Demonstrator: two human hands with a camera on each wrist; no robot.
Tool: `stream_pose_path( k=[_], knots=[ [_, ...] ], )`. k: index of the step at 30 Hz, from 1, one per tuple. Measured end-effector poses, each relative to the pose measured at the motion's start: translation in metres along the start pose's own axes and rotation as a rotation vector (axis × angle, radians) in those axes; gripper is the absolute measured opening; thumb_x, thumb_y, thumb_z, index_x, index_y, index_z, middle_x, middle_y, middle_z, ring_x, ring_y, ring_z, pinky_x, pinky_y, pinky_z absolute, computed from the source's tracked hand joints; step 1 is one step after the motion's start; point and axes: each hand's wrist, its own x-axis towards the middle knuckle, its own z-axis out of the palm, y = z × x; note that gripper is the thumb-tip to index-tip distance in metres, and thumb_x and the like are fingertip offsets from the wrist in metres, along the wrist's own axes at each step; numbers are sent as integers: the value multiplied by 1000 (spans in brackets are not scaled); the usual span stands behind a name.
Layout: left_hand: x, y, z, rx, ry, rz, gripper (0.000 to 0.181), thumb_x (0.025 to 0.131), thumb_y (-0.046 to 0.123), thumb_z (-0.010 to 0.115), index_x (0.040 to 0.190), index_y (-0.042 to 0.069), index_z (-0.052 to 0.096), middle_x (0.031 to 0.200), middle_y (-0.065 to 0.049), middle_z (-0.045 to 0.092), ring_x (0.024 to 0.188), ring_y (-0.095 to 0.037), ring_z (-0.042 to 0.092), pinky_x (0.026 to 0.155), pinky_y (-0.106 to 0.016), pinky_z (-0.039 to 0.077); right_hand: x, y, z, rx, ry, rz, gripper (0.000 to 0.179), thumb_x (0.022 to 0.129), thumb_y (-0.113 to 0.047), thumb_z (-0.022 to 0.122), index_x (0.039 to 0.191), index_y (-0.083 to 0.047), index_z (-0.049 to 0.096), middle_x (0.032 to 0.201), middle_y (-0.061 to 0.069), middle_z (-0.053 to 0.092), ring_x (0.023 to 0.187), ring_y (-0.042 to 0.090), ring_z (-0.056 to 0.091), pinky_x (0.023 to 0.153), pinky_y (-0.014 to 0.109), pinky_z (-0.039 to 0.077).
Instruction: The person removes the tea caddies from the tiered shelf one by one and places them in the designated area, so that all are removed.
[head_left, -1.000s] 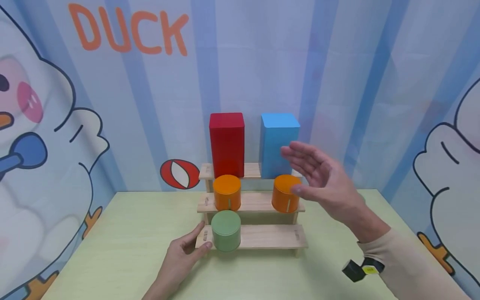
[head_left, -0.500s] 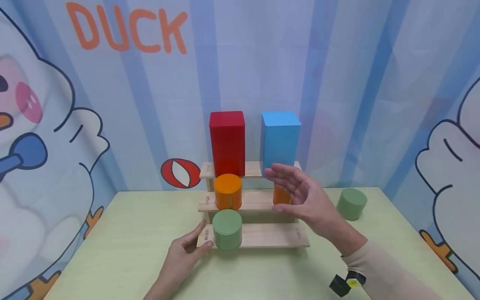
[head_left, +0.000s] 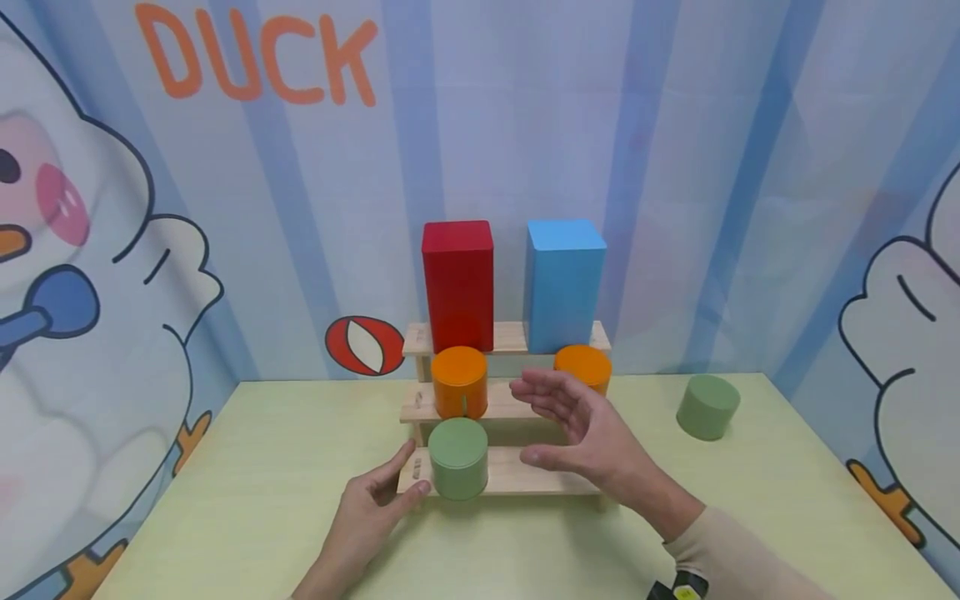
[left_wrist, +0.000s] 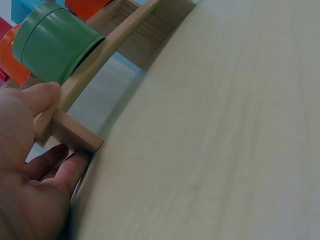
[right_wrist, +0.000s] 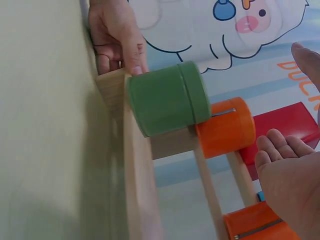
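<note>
A three-step wooden display rack stands on the table, and my left hand grips the left end of its lowest step. In the left wrist view the thumb lies on the step's edge while the fingers bend in by the leg. Close beside that thumb sits a round green tin on the lowest step. My right hand hovers before the right half of the rack, thumb and fingers apart, holding nothing. It partly covers the right orange tin on the middle step; the left orange tin shows fully.
On the top step stand a tall red box and a tall light-blue box. Another green tin is on the table at the back right. A printed curtain hangs behind.
My right hand has moved left and down, from in front of the blue box to over the lower steps. The green tin at the right has come into sight. My left hand stays put.
</note>
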Motion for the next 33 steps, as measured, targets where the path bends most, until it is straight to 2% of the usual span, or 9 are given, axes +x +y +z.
stream_pose_path(
  k=[6, 10, 19, 21, 24, 27, 29, 33],
  knots=[
    [-1, -1, 1, -21, -5, 4, 70, 99, 31, 88, 162, 21, 59, 169, 5, 51, 158, -29, 48, 126, -43, 46, -1, 16, 7, -25, 18, 41, 81, 91, -16, 95, 159, -8, 52, 157, 13, 61, 146, 25, 58, 123, 22, 48],
    [0, -2, 2, -24, -7, 6, 70, 99, 31, 88, 162, 21, 59, 170, 5, 51, 159, -30, 48, 126, -44, 46, -1, 25, 11, -33, 23, 39, 79, 91, -14, 95, 157, -6, 53, 155, 15, 62, 144, 28, 58, 122, 22, 48],
    [0, -2, 2, -41, -14, 23, 69, 99, 32, 88, 161, 21, 61, 169, 1, 53, 157, -31, 51, 123, -40, 48, -2, 31, 20, -68, 48, 105, 80, 91, -20, 96, 158, -12, 53, 155, 7, 64, 147, 30, 57, 121, 19, 47],
    [-1, -2, 1, -61, -16, 26, 69, 99, 30, 88, 161, 20, 61, 169, -1, 54, 156, -32, 52, 122, -37, 50, -1, 32, 23, -70, 49, 123, 81, 90, -20, 97, 158, -12, 53, 155, 7, 64, 148, 33, 55, 125, 24, 46],
    [-1, -1, 1, -92, -17, 24, 68, 99, 27, 88, 160, 18, 61, 169, -5, 54, 154, -34, 54, 119, -34, 53, 0, 36, 27, -78, 51, 146, 81, 90, -21, 97, 158, -12, 53, 155, 8, 65, 149, 38, 54, 133, 43, 41],
    [-2, 0, 0, -110, -15, 20, 67, 99, 25, 88, 160, 17, 61, 168, -7, 55, 153, -36, 55, 116, -32, 55, 3, 41, 32, -85, 53, 145, 81, 90, -18, 97, 157, -8, 53, 154, 11, 65, 148, 40, 55, 134, 61, 34],
    [-2, 1, 0, -115, -14, 15, 66, 100, 24, 88, 160, 16, 61, 168, -8, 55, 153, -37, 56, 115, -32, 56, 4, 45, 35, -93, 58, 141, 81, 89, -15, 97, 157, -4, 52, 153, 12, 66, 146, 39, 57, 134, 62, 35],
    [-2, 2, 0, -104, -8, 6, 66, 100, 24, 88, 160, 18, 62, 167, -8, 56, 152, -37, 56, 116, -33, 56, 6, 51, 42, -114, 76, 158, 82, 89, -15, 97, 156, -2, 53, 152, 11, 67, 145, 33, 60, 133, 56, 38]
  ],
)
